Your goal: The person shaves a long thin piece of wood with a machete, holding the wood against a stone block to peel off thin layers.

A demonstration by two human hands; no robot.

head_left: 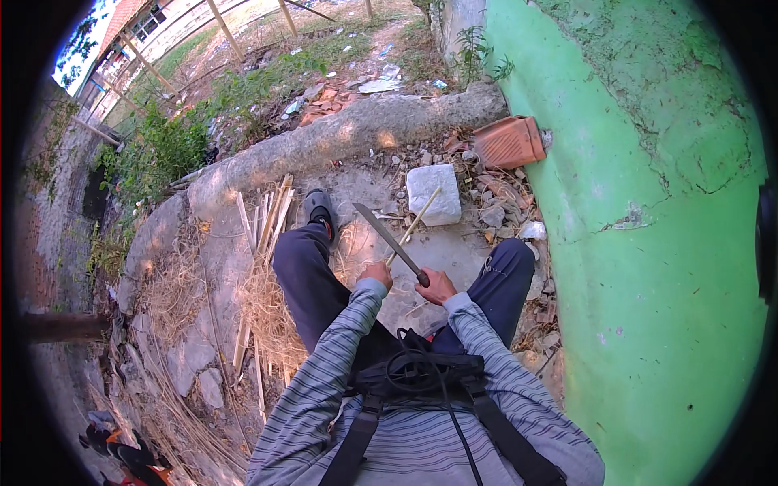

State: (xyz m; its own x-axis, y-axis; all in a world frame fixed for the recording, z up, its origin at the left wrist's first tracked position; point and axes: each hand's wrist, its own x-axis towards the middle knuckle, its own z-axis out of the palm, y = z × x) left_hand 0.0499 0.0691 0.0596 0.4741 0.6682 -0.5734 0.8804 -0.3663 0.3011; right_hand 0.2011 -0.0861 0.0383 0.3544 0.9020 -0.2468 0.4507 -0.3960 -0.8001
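My right hand (438, 287) is closed around the dark handle of a machete (384, 234). Its long grey blade slants up and to the left. Closed on the lower end of a thin pale bamboo strip (415, 223) is my left hand (377, 275). The strip's far end lies against a rough white block (433, 193) on the ground ahead of me. Blade and strip cross just beyond my hands; whether they touch, I cannot tell. Fingers partly hide the near end of the strip.
Split bamboo strips (267, 215) and a heap of curly shavings (267, 312) lie left of my leg. A green wall (632, 283) rises close on my right. An orange roof tile (509, 143) leans there beside rubble. A low concrete kerb (340, 134) runs across ahead.
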